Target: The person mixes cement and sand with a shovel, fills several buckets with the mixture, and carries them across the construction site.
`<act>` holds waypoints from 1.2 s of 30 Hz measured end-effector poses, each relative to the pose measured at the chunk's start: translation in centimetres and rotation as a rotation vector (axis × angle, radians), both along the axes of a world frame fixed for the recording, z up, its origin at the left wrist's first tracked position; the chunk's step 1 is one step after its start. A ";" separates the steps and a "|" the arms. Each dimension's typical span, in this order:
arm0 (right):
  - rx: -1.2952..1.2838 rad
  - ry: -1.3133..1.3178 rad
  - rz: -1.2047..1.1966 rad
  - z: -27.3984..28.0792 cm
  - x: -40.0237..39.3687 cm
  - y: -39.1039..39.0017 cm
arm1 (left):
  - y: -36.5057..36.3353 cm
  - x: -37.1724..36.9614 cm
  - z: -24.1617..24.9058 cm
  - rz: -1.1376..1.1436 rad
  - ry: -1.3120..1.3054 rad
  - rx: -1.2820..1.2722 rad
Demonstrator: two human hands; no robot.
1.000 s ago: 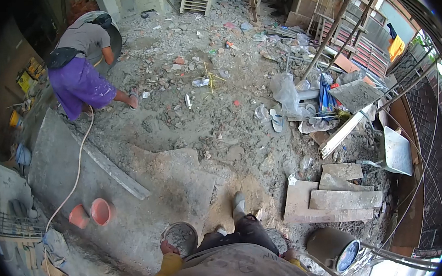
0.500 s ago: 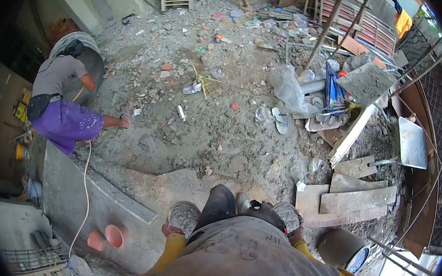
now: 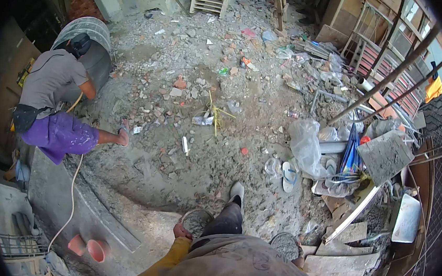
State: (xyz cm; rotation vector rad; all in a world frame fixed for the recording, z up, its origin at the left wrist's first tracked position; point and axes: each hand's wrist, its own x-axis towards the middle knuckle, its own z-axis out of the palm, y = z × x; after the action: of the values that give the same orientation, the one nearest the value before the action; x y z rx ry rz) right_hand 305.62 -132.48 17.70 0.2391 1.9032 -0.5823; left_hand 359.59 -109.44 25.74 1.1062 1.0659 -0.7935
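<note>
Carrying two round pans, one per hand. Left hand [image 3: 181, 231] grips the rim of the left pan [image 3: 195, 220], which is filled with grey mortar and hangs just beside the left leg. Right hand [image 3: 298, 261] is mostly hidden behind the torso; it is closed on the edge of the right pan [image 3: 285, 244], also loaded with grey mix, low at the right hip. One foot in a pale shoe [image 3: 236, 192] shows on the ground between the pans, ahead of both hands.

Down-left of the left hand: two orange bowls [image 3: 87, 248] side by side on a smooth cement slab [image 3: 58, 205], one hose [image 3: 71, 196] trailing past them. Far ahead-left: one other person [image 3: 55, 108] in purple trousers, bent towards one large metal drum [image 3: 89, 47]. Ahead of the right hand: one sandal [image 3: 289, 176], one clear plastic bag [image 3: 306, 146]. Right of the right hand: several flat boards [image 3: 342, 261], number unclear under rubble.
</note>
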 end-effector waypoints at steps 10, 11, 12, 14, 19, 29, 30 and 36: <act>-0.083 -0.068 0.216 6.2 14.8 -20.4 | -20.3 12.6 5.8 -0.003 -0.152 0.082; -0.075 -0.052 0.196 6.9 16.6 -21.7 | -21.2 14.4 4.6 -0.003 -0.203 0.052; -0.064 -0.033 0.168 7.4 18.4 -23.3 | -22.1 15.6 3.3 -0.011 -0.249 0.020; -0.059 -0.012 0.096 7.6 21.5 -27.9 | -26.6 18.1 5.8 -0.081 -0.230 0.020; -0.061 -0.029 -0.040 6.7 32.7 -41.1 | -34.1 26.5 1.9 -0.050 -0.161 0.101; -0.194 -0.056 -0.008 9.7 44.7 -61.0 | -55.0 38.9 6.6 -0.056 -0.039 0.012; -0.201 -0.093 -0.049 9.8 45.8 -63.3 | -57.5 39.7 7.3 -0.068 -0.042 0.015; -0.213 0.028 -0.065 8.8 52.3 -75.5 | -72.0 45.9 5.5 -0.135 -0.021 0.195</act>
State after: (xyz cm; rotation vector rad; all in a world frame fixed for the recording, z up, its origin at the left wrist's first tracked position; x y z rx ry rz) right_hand 357.87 -207.94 26.47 0.1559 1.8482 -0.8302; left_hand 405.52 -181.48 31.23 1.3601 1.0766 -0.7943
